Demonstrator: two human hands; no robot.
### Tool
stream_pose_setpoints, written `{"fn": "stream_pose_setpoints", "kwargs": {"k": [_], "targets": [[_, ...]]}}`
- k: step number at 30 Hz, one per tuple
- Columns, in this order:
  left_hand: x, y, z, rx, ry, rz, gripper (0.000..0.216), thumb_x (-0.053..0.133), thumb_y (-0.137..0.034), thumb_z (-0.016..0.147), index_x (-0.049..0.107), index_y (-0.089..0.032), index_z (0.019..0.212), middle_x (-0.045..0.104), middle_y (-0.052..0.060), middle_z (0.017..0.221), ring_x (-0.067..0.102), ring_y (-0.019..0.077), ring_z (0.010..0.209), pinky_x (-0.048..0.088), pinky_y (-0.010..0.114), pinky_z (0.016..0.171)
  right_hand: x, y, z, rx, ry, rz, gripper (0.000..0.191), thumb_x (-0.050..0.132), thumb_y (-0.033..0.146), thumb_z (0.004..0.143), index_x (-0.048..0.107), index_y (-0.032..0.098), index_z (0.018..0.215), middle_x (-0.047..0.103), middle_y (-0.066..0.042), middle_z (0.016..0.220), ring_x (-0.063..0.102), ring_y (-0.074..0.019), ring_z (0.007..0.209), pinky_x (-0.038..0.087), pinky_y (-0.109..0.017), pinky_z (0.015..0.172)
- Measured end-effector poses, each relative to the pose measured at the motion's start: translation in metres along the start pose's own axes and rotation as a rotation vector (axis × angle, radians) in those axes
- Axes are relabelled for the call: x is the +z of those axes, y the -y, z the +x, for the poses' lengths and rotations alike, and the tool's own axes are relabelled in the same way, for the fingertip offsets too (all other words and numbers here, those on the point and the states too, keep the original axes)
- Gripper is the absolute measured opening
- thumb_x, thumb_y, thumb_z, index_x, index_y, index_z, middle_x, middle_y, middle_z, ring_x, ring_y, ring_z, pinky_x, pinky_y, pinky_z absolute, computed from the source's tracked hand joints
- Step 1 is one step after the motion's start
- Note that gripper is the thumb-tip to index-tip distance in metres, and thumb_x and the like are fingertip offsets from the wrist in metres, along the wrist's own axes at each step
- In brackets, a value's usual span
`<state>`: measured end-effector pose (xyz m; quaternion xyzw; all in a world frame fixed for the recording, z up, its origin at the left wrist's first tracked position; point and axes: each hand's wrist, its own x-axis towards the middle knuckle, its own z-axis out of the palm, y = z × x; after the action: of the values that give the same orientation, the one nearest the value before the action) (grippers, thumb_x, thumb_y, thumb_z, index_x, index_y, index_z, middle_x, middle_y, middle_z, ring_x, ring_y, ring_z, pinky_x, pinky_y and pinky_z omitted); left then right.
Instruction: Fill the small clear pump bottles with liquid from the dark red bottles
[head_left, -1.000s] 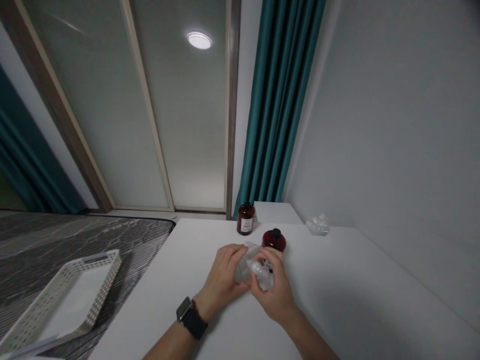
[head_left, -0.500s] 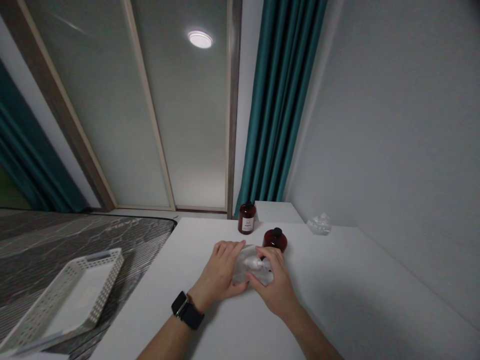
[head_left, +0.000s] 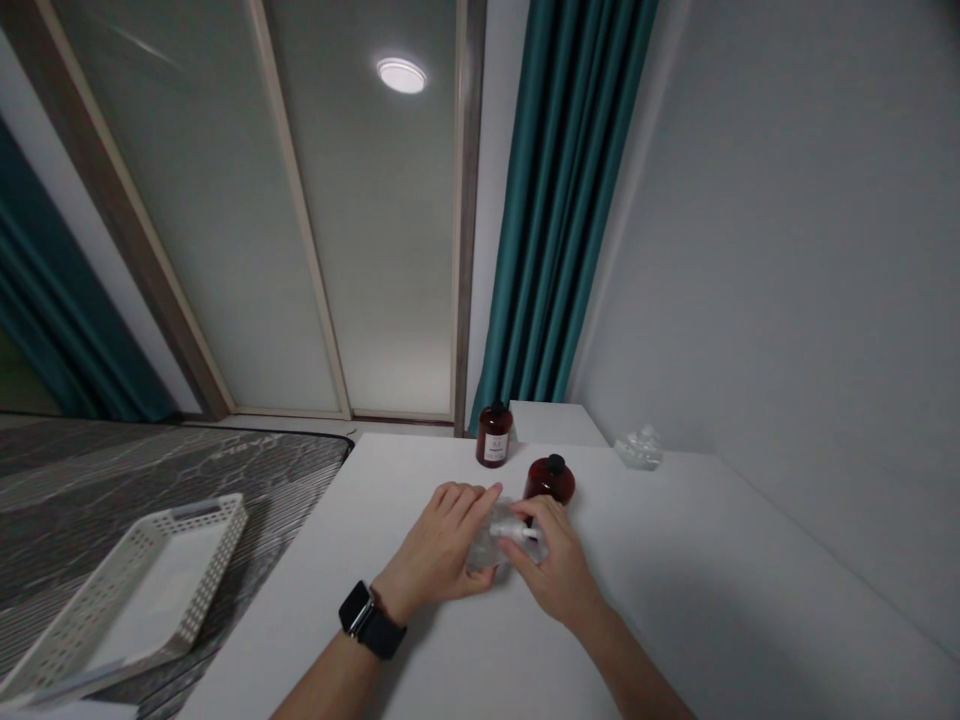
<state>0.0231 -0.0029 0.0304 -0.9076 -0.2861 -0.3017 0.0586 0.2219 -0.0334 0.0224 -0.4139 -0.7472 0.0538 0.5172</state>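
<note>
Fingers [head_left: 480, 512] of both hands are gripping one clear bottle [head_left: 484, 545] between them, so that it is lying inward of each palm. Working from large to small, we are seeing the white table [head_left: 315, 560] spreading beneath everything in hand. Above it the left hand [head_left: 431, 550] is wrapping the body of the bottle from the left, thumb on the near side and fingers on the far side. Opposite, the right hand [head_left: 559, 560] is pinching the top, its thumb and index finger standing on either side. Neither hand is standing nearer to the bottle as a whole, since both are touching it; the left is owning the body, the right the neck. The long axis appears to be running from the left palm towards the right fingertips, and the pale top [head_left: 529, 533] is pointing rightward.

Among what is escaping us, the perforated basket [head_left: 202, 590] is running out of view at lower left, and both forearms are leaving at the bottom edge. Just beyond the right hand, a dark red bottle [head_left: 551, 482] is losing its lower part behind the knuckles. Our clear bottle is blending with the pale surface, so we are not telling whether its base is touching the table or how far it is tilting. Smallest of all, the join below the pale top is staying unreadable.
</note>
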Motion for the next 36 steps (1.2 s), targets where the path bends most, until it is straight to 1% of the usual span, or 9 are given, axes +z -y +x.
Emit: {"fn": "stream_pose_setpoints", "kwargs": {"k": [3, 6, 11, 13, 18, 24, 29, 32, 36], "targets": [[0.0011, -0.002, 0.0007, 0.009, -0.007, -0.014, 0.088, 0.065, -0.026, 0.073, 0.026, -0.012, 0.151, 0.06, 0.017, 0.121, 0.055, 0.0348, 0.107, 0.046, 0.052, 0.094, 0.0032, -0.0035, -0.0022, 0.021, -0.018, -0.037, 0.011, 0.065, 0.022, 0.087, 0.062, 0.023, 0.098, 0.063, -0.002, 0.083, 0.06, -0.0219, 0.078, 0.051, -0.035, 0.072], [0.0004, -0.0022, 0.001, 0.01, -0.031, -0.018, 0.086, 0.063, -0.026, 0.074, 0.026, -0.014, 0.151, 0.06, 0.017, 0.122, 0.056, 0.0345, 0.107, 0.046, 0.051, 0.093, 0.0036, -0.0014, -0.0023, 0.016, -0.026, -0.024, 0.015, 0.064, 0.019, 0.087, 0.061, 0.023, 0.101, 0.065, -0.004, 0.087, 0.061, -0.0223, 0.081, 0.052, -0.036, 0.074], [-0.0003, -0.0009, 0.0005, 0.006, -0.053, -0.017, 0.086, 0.063, -0.025, 0.072, 0.028, -0.013, 0.15, 0.06, 0.018, 0.122, 0.056, 0.0348, 0.107, 0.047, 0.052, 0.093, -0.0023, 0.0021, -0.0003, -0.047, 0.019, 0.04, 0.041, 0.061, 0.011, 0.081, 0.056, 0.024, 0.119, 0.066, -0.006, 0.103, 0.062, -0.0248, 0.098, 0.053, -0.042, 0.09], [0.0002, -0.0009, 0.0003, 0.008, -0.059, -0.008, 0.085, 0.064, -0.025, 0.073, 0.029, -0.014, 0.15, 0.06, 0.017, 0.122, 0.056, 0.0345, 0.106, 0.047, 0.051, 0.093, -0.0032, -0.0001, -0.001, -0.027, 0.041, 0.026, 0.047, 0.064, 0.014, 0.081, 0.054, 0.024, 0.126, 0.066, -0.006, 0.102, 0.063, -0.0249, 0.096, 0.054, -0.042, 0.089], [0.0, -0.002, 0.0009, 0.015, -0.06, 0.018, 0.082, 0.065, -0.022, 0.072, 0.033, -0.013, 0.147, 0.061, 0.017, 0.12, 0.056, 0.0342, 0.105, 0.048, 0.05, 0.092, 0.0002, -0.0051, -0.0042, 0.017, 0.011, -0.025, 0.031, 0.064, 0.018, 0.086, 0.058, 0.024, 0.116, 0.067, -0.005, 0.095, 0.064, -0.0219, 0.083, 0.056, -0.037, 0.077], [-0.0015, -0.002, 0.0016, 0.009, -0.078, 0.013, 0.086, 0.066, -0.022, 0.072, 0.028, -0.013, 0.149, 0.06, 0.018, 0.122, 0.056, 0.0352, 0.106, 0.049, 0.052, 0.092, 0.0, -0.0021, -0.0052, -0.031, -0.006, 0.028, 0.046, 0.06, 0.014, 0.085, 0.05, 0.024, 0.129, 0.067, -0.007, 0.105, 0.065, -0.0237, 0.098, 0.055, -0.042, 0.09], [0.0014, -0.0032, 0.0007, 0.016, -0.086, 0.011, 0.086, 0.065, -0.02, 0.071, 0.028, -0.012, 0.149, 0.06, 0.018, 0.12, 0.056, 0.0344, 0.105, 0.049, 0.05, 0.092, 0.002, -0.0043, -0.0061, -0.004, -0.044, 0.006, 0.041, 0.066, 0.019, 0.086, 0.055, 0.023, 0.125, 0.068, -0.006, 0.097, 0.067, -0.0222, 0.087, 0.059, -0.038, 0.08], [0.0027, -0.0035, 0.0002, 0.001, -0.085, 0.008, 0.089, 0.066, -0.02, 0.07, 0.026, -0.012, 0.149, 0.059, 0.017, 0.121, 0.055, 0.0342, 0.106, 0.049, 0.05, 0.092, 0.0034, -0.002, -0.0056, -0.009, -0.056, 0.026, 0.036, 0.062, 0.016, 0.087, 0.056, 0.024, 0.121, 0.068, -0.006, 0.099, 0.068, -0.0218, 0.09, 0.059, -0.037, 0.082], [0.0026, -0.003, 0.0006, -0.01, -0.084, -0.015, 0.091, 0.067, -0.021, 0.068, 0.027, -0.012, 0.149, 0.059, 0.017, 0.121, 0.055, 0.0339, 0.107, 0.049, 0.049, 0.092, 0.0017, 0.0028, -0.004, -0.021, -0.051, 0.08, 0.042, 0.06, 0.012, 0.084, 0.053, 0.025, 0.124, 0.068, -0.006, 0.102, 0.069, -0.0212, 0.093, 0.059, -0.035, 0.084]]}}
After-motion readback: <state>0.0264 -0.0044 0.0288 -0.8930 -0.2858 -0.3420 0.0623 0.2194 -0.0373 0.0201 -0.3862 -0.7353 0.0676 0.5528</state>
